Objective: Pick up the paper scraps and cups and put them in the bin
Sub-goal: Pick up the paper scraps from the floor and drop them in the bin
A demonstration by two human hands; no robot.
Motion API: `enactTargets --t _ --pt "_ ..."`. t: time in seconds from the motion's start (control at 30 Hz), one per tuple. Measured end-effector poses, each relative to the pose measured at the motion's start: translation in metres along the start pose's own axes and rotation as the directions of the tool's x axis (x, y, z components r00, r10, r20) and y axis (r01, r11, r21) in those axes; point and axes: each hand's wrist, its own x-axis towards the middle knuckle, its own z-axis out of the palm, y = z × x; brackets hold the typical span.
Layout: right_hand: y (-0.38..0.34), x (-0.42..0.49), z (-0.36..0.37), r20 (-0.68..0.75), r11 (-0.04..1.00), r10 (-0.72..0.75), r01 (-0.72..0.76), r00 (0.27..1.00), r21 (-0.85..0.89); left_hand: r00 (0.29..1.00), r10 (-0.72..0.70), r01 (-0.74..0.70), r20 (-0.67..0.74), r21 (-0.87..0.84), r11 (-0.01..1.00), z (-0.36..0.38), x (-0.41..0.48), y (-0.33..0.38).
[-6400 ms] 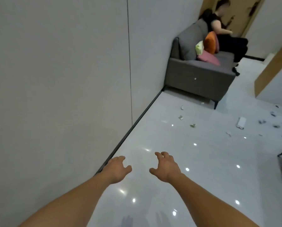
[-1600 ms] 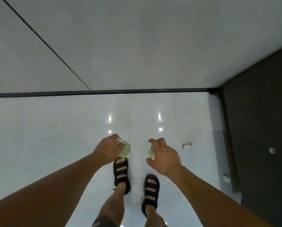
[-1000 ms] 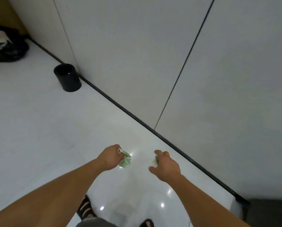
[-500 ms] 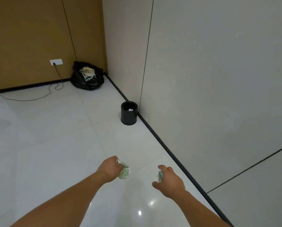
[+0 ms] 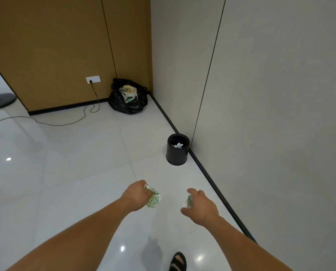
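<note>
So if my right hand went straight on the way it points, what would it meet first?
Probably the round black bin by the wall; the floor between looks free. Depth is unclear; your right hand might pass left of it.

Paper scrap [image 5: 188,201] half hidden inside right hand [image 5: 201,209], bin [image 5: 176,157] contents perhaps paper, sandal [image 5: 178,262] cut off below

Floor: glossy pale tiles [image 5: 75,163] with thin grout lines; small lamp glints at 9 and 6 o'clock.
Wall, 11 o'clock: ochre-brown panels [image 5: 46,45], one dark vertical seam.
Wall, 2 o'clock: pale grey panels [image 5: 280,94], meeting the brown wall at 12.
Skirting: black strip [image 5: 212,178] along both walls.
Socket: white plate [image 5: 93,79] at 11 o'clock; its cable [image 5: 65,123] trails toward 9.
Corner, 12 o'clock: open black sack [image 5: 116,100].
Stand base: dark disc [image 5: 1,99], 10 o'clock.
</note>
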Motion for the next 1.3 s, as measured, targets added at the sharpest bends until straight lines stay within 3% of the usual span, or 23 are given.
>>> enactTargets --t 0.2,0.43,0.83,1.13,1.3 --pt "-0.033 0.101 -0.047 0.013 0.998 -0.065 0.065 0.998 -0.026 0.999 -0.016 0.016 -0.049 0.007 1.000 -0.045 0.093 0.024" --pt "-0.068 0.212 -0.083 0.014 0.999 -0.030 0.030 0.999 -0.024 1.000 0.009 -0.009 0.009 -0.001 1.000 -0.083 0.210 0.036" --pt "-0.114 0.369 -0.136 -0.072 0.972 0.220 -0.213 0.973 0.096 0.973 0.173 -0.189 0.154 0.096 0.977 -0.170 0.441 0.080" --pt "-0.084 0.508 -0.164 0.007 0.939 0.279 -0.274 0.960 0.209 0.937 0.197 -0.242 0.290 0.126 0.962 -0.146 0.592 0.168" --pt "-0.056 0.604 -0.177 0.116 0.929 0.281 -0.301 0.953 0.217 0.931 0.096 -0.163 0.351 0.165 0.973 -0.122 0.678 0.205"
